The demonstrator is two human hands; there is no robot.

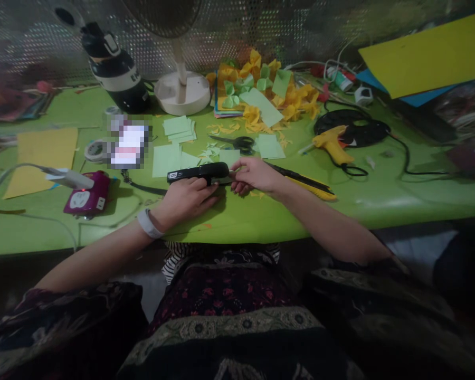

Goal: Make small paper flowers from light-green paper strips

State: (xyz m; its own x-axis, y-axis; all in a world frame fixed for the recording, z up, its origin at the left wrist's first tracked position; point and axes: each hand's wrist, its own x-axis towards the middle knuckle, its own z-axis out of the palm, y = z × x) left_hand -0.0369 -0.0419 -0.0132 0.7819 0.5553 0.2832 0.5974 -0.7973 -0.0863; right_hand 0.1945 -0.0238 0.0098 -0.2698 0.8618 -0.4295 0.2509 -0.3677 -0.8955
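A black stapler (pixel 200 171) lies sideways on the green tabletop in front of me. My left hand (pixel 188 198) is on its near side, fingers curled along its body. My right hand (pixel 253 177) is at the stapler's right end, with thumb and finger pinched on a small pale piece of paper (pixel 231 175). Part of that paper is hidden by the fingers. Just beyond lie a square of light green paper (pixel 229 155) and some green paper scraps (pixel 210 153). A yellow box cutter (pixel 311 187) rests beside my right wrist.
Scissors (pixel 233 141), stacked green squares (pixel 269 146) and a heap of orange paper flowers (pixel 301 100) lie farther back. A yellow glue gun (pixel 336 145) with cables is on the right. Leftward are a phone (pixel 129 146), purple power adapter (pixel 87 195), bottle (pixel 119 71) and fan base (pixel 182 95).
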